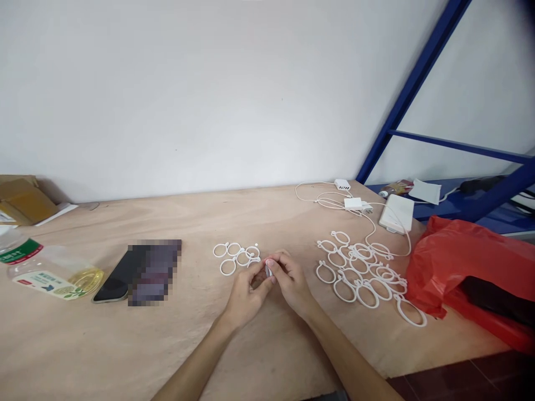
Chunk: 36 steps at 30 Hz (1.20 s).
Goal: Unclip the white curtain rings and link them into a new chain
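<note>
In front of me, over the wooden tabletop, both hands meet at a small white plastic ring [268, 269]. My left hand [246, 294] pinches it from the left with thumb and forefinger. My right hand [293, 283] closes on it from the right, its thumb over the top. The fingers hide most of the ring. Just beyond my left hand lies a small group of white rings [237, 257] with little eyelets. A larger, loose spread of similar white rings [358, 284] lies to the right of my right hand, some overlapping.
A clear plastic bottle [45, 278] lies at left beside a dark phone [112, 281] and a pixelated item. Behind stands a cardboard box [27, 200]. At right are a red plastic bag [455, 256], white chargers [353, 204] with cable, a white box [397, 213] and a blue frame [412, 94].
</note>
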Tool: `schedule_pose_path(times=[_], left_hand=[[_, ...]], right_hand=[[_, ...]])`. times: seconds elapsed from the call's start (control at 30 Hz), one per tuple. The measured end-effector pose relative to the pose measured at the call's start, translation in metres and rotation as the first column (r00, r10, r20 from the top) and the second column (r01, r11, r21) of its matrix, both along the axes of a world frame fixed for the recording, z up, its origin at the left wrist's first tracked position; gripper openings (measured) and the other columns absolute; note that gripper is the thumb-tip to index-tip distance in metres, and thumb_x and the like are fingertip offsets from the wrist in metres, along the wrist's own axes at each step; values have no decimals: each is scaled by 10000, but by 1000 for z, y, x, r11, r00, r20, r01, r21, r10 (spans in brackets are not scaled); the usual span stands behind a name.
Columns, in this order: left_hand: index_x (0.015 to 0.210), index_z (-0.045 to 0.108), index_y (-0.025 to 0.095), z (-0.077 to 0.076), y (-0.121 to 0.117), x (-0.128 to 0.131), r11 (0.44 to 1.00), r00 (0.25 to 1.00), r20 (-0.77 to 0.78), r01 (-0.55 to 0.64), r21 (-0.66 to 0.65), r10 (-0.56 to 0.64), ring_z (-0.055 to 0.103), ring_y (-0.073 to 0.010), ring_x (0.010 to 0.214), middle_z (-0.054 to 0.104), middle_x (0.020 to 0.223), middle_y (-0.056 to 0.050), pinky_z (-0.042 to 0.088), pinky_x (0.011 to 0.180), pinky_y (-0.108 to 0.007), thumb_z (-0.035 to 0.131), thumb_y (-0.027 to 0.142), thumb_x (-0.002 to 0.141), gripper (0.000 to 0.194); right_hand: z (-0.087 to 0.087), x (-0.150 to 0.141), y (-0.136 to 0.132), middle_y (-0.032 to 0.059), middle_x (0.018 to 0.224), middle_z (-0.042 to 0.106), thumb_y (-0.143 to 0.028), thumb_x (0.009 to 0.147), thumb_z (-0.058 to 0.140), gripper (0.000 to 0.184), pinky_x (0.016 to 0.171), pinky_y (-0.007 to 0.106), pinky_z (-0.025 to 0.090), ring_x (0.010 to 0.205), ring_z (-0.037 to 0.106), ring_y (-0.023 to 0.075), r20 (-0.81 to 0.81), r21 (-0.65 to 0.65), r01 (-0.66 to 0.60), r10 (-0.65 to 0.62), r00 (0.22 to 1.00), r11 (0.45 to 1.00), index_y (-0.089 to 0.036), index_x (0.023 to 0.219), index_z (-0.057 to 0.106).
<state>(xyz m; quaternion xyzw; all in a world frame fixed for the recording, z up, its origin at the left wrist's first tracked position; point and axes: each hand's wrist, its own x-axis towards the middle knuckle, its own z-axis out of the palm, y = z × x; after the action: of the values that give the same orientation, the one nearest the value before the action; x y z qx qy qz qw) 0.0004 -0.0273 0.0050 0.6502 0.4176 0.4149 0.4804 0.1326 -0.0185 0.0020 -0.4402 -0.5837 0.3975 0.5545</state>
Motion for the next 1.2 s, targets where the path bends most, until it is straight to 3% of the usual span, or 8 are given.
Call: schedule_pose_path(times=[0.27, 0.4, 0.57, 0.67, 0.77, 1.03, 1.13, 1.2], left_hand=[[1062, 669, 138, 2, 0, -1, 1000, 996, -89, 3, 22, -1, 545, -158, 707, 605, 741, -14, 445, 684, -269, 556, 335, 855, 307], [1137, 645, 167, -2, 2, -7, 983, 926, -357, -62, 171, 121, 560, -181, 764, 629, 889, -54, 469, 707, -304, 560, 298, 843, 333], [1186, 640, 228, -16, 5, -15, 882, 738, -583, -34, 471, 340, 535, -273, 998, 538, 1087, -120, 467, 859, -432, 584, 288, 830, 365], [1291, 556, 230, -17, 7, -16, 852, 644, -641, -32, 523, 418, 535, -281, 982, 541, 1037, -111, 456, 854, -462, 554, 247, 850, 441], [1354, 477, 215, -16, 8, -16, 832, 613, -638, -59, 551, 466, 533, -277, 979, 545, 1055, -113, 440, 866, -475, 529, 233, 869, 488], [1269, 522, 203, -19, 5, -13, 813, 712, -538, -80, 577, 452, 535, -265, 1000, 520, 1099, -124, 441, 878, -460, 524, 230, 866, 404], [1232, 539, 196, -17, 4, -11, 818, 769, -481, -92, 568, 420, 538, -258, 1011, 529, 1099, -124, 450, 888, -450, 520, 220, 867, 367], [1219, 544, 199, -16, 3, -10, 829, 820, -430, -92, 552, 378, 540, -249, 1028, 538, 1105, -119, 457, 902, -436, 523, 233, 873, 349]], right_hand=[[1, 0, 0, 10, 702, 559, -339, 841, 564, 243, 646, 274, 429, 688, 535, 153, -10, -14, 27, -27, 1000, 1000, -185, 667, 637], [-1, 8, 7, 41, 766, 622, -351, 838, 548, 230, 671, 297, 436, 722, 560, 175, 107, 4, 241, -240, 965, 971, -176, 768, 681], [-6, 34, 16, 125, 993, 670, -293, 828, 528, 270, 924, 419, 376, 1010, 549, 274, 520, 143, 592, -570, 636, 793, -133, 982, 682], [-6, 43, 15, 183, 1247, 584, -259, 810, 555, 386, 1024, 501, 233, 1243, 402, 350, 773, 172, 664, -517, 366, 727, -112, 1160, 626], [-5, 45, 14, 199, 1323, 536, -244, 827, 544, 412, 1028, 502, 186, 1306, 338, 362, 870, 131, 673, -410, 274, 728, -106, 1212, 593], [-11, 48, 16, 92, 1009, 718, -52, 791, 470, 352, 981, 515, 201, 1115, 501, 300, 788, 134, 626, -466, 403, 768, -179, 1053, 667], [-12, 47, 19, 83, 950, 724, -93, 775, 511, 283, 969, 529, 247, 1062, 530, 290, 647, 165, 585, -535, 544, 794, -190, 976, 685], [-10, 43, 20, 82, 943, 719, -162, 779, 549, 227, 938, 494, 335, 992, 570, 264, 435, 154, 535, -543, 718, 831, -191, 961, 681]])
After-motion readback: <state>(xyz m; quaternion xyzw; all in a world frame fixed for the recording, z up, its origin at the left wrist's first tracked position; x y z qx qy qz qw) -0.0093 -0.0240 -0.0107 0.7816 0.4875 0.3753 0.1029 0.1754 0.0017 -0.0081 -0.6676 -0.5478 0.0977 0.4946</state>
